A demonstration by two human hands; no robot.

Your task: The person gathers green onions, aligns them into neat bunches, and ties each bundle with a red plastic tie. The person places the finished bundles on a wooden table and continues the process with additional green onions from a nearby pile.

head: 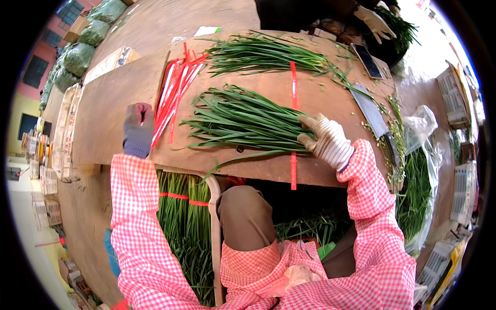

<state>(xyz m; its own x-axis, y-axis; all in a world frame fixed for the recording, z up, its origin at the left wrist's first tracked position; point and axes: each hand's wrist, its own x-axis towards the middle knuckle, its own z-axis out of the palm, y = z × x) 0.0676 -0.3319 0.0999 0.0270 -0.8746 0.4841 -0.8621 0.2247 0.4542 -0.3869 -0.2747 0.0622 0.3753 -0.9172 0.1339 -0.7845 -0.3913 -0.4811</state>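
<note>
In the head view, a loose bunch of long green leaves, probably Chinese chives [248,120], lies on a wooden board [217,159]. My right hand [325,141], in a whitish knit glove, grips its stem end. A red strip [293,170] passes under the bunch near that hand. My left hand [139,126], in a dark glove, is curled at the board's left, beside a pile of red and white strips [176,89]; whether it holds anything is unclear. A second bunch of leaves [267,54] lies farther back.
A cleaver [370,110] and a phone [366,60] lie on the right among trimmings. A crate [215,232] of tied bunches [182,217] stands below left. A bag of greens [416,193] is at right. A co-worker's gloved hand [374,23] is at the top.
</note>
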